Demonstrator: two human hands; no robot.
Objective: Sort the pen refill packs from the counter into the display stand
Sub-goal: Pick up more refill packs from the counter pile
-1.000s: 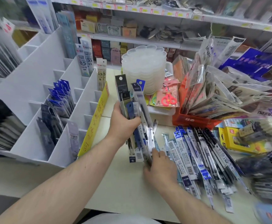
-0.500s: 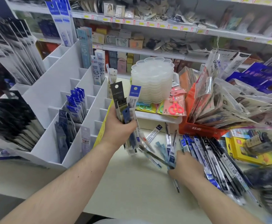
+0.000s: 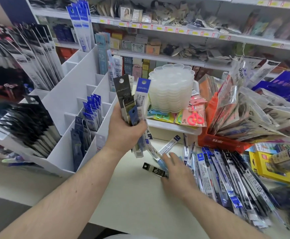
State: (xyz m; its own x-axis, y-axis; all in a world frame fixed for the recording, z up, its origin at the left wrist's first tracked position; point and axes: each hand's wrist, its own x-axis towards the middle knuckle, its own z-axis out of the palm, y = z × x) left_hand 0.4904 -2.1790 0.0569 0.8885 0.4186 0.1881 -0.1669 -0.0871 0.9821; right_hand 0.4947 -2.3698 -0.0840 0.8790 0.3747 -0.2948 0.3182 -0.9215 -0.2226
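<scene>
Left grip (image 3: pixel 123 133) clutches refill packs (image 3: pixel 132 104) beside display stand (image 3: pixel 75 94).

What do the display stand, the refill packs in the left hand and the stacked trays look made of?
Stand: matte white board, likely foam or plastic; thin flat dividers. Packs: glossy clear film with printed card headers; glare, punched holes. Trays: translucent, milky plastic.

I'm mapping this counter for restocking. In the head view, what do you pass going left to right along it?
Display stand → left hand gripping refill packs → stack of clear trays → red bin → yellow box.
</scene>
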